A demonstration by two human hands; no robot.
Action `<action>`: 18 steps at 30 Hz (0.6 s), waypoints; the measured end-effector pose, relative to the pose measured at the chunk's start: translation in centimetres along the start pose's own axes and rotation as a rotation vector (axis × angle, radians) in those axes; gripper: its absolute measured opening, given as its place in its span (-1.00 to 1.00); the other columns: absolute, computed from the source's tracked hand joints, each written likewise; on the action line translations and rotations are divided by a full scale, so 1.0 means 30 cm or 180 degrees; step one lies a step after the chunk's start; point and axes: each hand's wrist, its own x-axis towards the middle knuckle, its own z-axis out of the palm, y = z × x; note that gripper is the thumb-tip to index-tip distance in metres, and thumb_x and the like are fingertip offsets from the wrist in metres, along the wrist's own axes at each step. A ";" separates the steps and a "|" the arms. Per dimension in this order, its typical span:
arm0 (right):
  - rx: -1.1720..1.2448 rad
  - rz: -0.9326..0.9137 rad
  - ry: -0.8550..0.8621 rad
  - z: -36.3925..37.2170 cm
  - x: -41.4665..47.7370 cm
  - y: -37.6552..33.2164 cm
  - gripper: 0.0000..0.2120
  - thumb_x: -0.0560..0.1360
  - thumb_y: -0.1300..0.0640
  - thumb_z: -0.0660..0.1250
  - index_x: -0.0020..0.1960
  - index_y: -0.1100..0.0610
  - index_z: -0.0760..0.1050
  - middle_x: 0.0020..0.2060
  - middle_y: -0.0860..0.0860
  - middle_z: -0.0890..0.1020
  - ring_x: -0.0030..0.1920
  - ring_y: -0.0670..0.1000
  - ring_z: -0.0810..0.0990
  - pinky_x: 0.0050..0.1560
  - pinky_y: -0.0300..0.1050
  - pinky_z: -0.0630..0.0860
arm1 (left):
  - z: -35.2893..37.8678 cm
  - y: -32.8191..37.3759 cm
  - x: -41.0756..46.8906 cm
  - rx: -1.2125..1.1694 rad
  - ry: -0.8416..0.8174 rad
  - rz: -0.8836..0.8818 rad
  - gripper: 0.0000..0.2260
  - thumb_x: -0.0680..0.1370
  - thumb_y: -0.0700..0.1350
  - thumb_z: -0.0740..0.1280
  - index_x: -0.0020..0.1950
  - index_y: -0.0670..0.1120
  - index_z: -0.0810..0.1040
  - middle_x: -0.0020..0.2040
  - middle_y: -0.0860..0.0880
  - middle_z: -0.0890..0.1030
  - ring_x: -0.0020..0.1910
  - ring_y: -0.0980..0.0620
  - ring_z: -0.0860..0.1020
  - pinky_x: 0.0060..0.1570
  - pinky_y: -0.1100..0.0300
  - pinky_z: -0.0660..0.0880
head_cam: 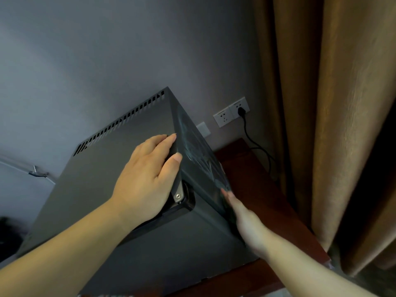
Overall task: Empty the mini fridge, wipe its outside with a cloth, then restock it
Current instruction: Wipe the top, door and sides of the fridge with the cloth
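Mini fridge (102,189): dark grey metal cabinet, seen from above, standing on a reddish-brown wooden desk (261,202) with its back to the grey wall (107,50); a bare strip of wood shows along the desk's right edge and another along its near edge. Row of vent slots (120,123) along the rear edge of the top panel; metal hinge plate with screw (177,196) at the front right corner; door (171,243) closed. Left hand (147,179): palm flat on the top panel just behind the hinge, fingers held together and fairly straight, their tips and the thumb reaching the top's right edge; it grasps nothing. Right hand (242,217): blurred, laid against the fridge's smeared right side panel, fingers stretched out along it, with nothing seen in it. Two white wall sockets (231,112) behind the desk's far right corner, a black plug (241,111) in the right one, its cable (257,146) trailing down. Brown curtain (321,125) hanging beside the desk's right edge.
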 end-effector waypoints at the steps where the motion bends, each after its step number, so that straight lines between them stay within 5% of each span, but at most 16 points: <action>1: 0.0038 -0.0004 -0.0066 0.002 0.010 -0.001 -0.20 0.40 -0.58 0.12 0.53 -0.21 0.30 0.48 -0.29 0.30 0.47 -0.26 0.22 0.53 -0.18 0.04 | 0.000 0.000 0.002 0.0001 -0.0006 0.0002 -0.34 0.53 0.33 -0.11 0.59 0.14 0.25 0.50 0.25 0.28 0.49 0.24 0.17 0.39 0.25 0.15; 4: -0.0025 -0.0198 -0.0211 0.024 0.036 -0.010 -0.27 0.43 -0.54 0.08 0.51 -0.25 0.31 0.52 -0.27 0.29 0.53 -0.25 0.17 0.59 -0.08 -0.01 | 0.000 -0.004 0.003 0.0022 -0.0029 0.0006 -0.34 0.54 0.34 -0.10 0.59 0.15 0.24 0.50 0.25 0.27 0.49 0.24 0.17 0.38 0.24 0.16; 8: -0.0064 -0.0081 -0.0117 -0.026 0.032 0.056 -0.47 0.65 -0.24 -0.02 0.56 -0.10 0.25 0.50 -0.21 0.27 0.49 -0.22 0.21 0.32 -0.52 0.15 | 0.000 -0.002 0.001 0.0031 -0.0009 0.0002 -0.35 0.54 0.34 -0.09 0.59 0.15 0.24 0.49 0.26 0.27 0.48 0.25 0.17 0.35 0.25 0.15; 13: 0.0301 0.0352 0.0025 -0.072 0.037 0.136 -0.10 0.31 -0.57 0.25 0.51 -0.09 0.37 0.44 -0.12 0.46 0.40 -0.13 0.42 0.52 -0.07 0.21 | 0.000 0.001 0.000 0.0015 -0.0004 -0.0018 -0.33 0.53 0.35 -0.10 0.59 0.15 0.24 0.49 0.26 0.28 0.49 0.24 0.18 0.37 0.23 0.18; 18: -0.0117 -0.0039 -0.0210 -0.044 0.053 0.110 -0.31 0.52 -0.41 0.02 0.58 -0.16 0.22 0.52 -0.31 0.24 0.52 -0.33 0.13 0.55 -0.21 -0.03 | 0.001 -0.003 0.002 0.0023 -0.0002 -0.0037 -0.35 0.54 0.34 -0.09 0.59 0.16 0.24 0.49 0.27 0.27 0.49 0.26 0.17 0.35 0.22 0.18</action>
